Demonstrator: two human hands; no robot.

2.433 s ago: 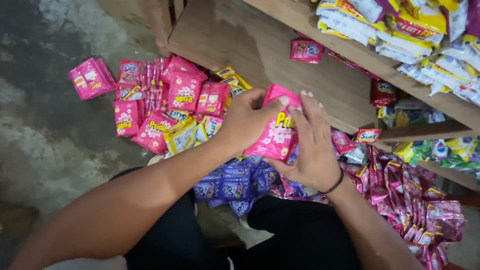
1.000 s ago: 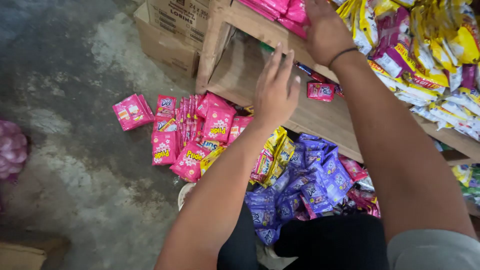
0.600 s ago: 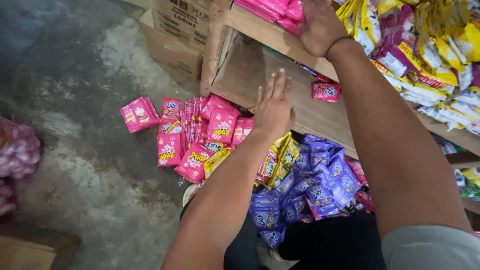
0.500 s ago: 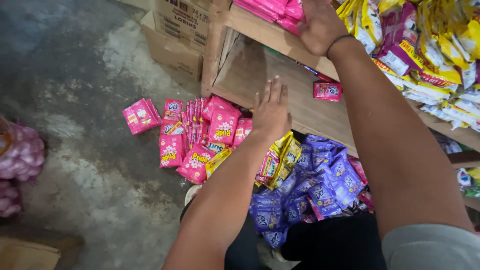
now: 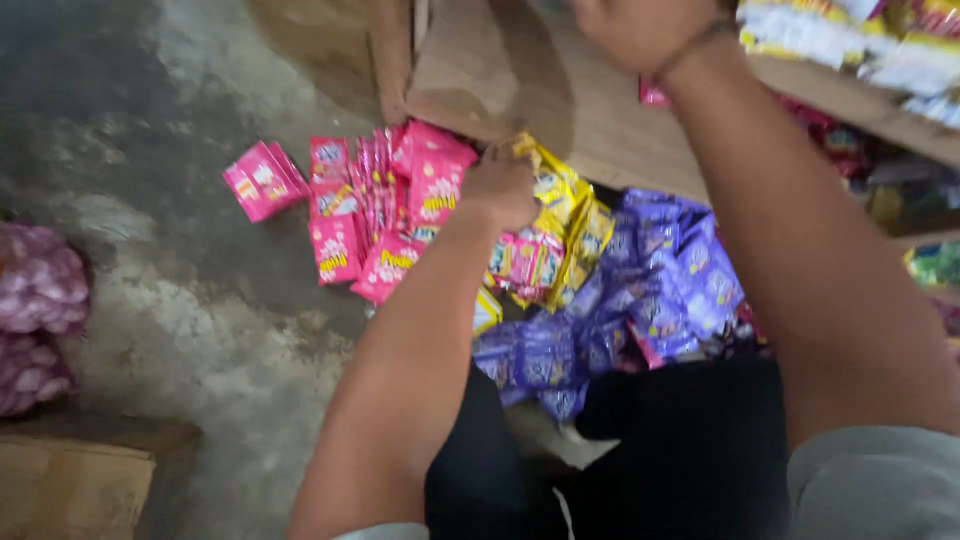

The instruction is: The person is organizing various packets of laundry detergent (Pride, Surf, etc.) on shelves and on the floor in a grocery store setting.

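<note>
My left hand is down over the sachet pile on the concrete floor, fingers curled at the boundary between the pink sachets and the yellow sachets. The frame is motion-blurred, so I cannot tell whether the hand has closed on a packet or only rests on the heap.

My right hand is raised to the wooden shelf at the top edge of the view. It is partly cut off, and I cannot tell whether it holds anything.

Status, as I judge it: stocking is partway done. The upper shelf at right already carries yellow and white packets. The pink, yellow and purple sachets remain on the floor in loose groups, so most of the stock is left to move. One small pink packet lies on the lower shelf board.
</note>
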